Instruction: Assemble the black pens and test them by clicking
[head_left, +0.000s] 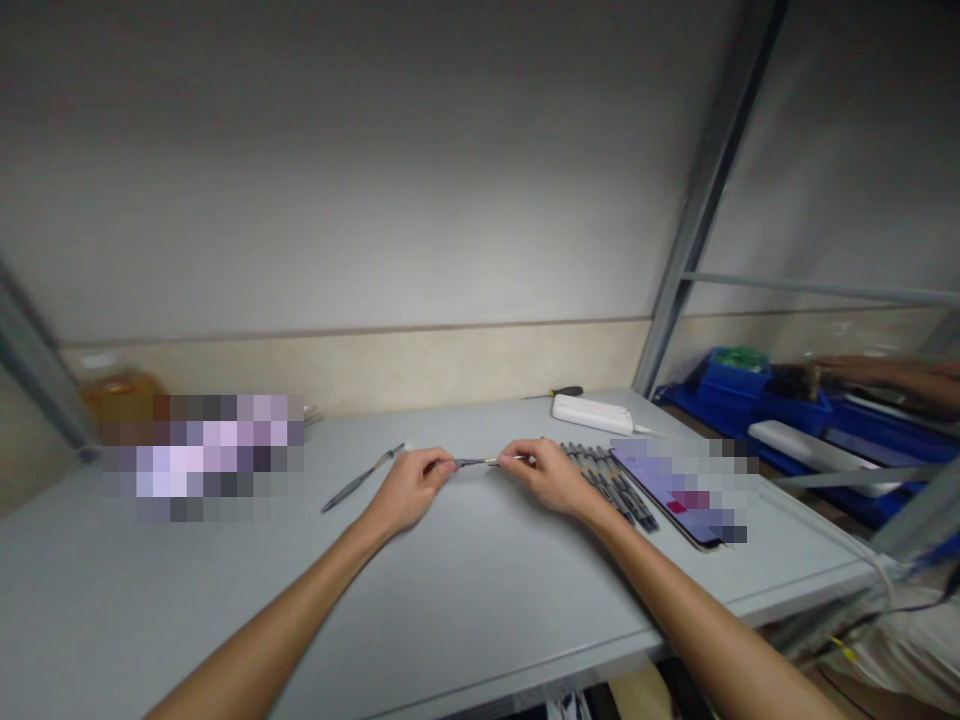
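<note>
A thin pen (474,462), or parts of one, spans the gap between my two hands just above the table. My left hand (409,488) pinches its left end between thumb and fingers. At the other end, the fingertips of my right hand (546,476) are closed on it, and part of it is hidden by them. One grey pen (352,488) lies slanted on the table to the left of my left hand. Beside and partly behind my right hand, several grey pens (611,485) lie side by side in a row.
A phone (652,490) with a lit screen, partly blurred, lies right of the pens. Behind are a white power strip (592,412) and a screwdriver (564,392). A blurred-out patch covers things at left. Metal posts (701,200) and blue bins (735,380) stand right, near another person's arm.
</note>
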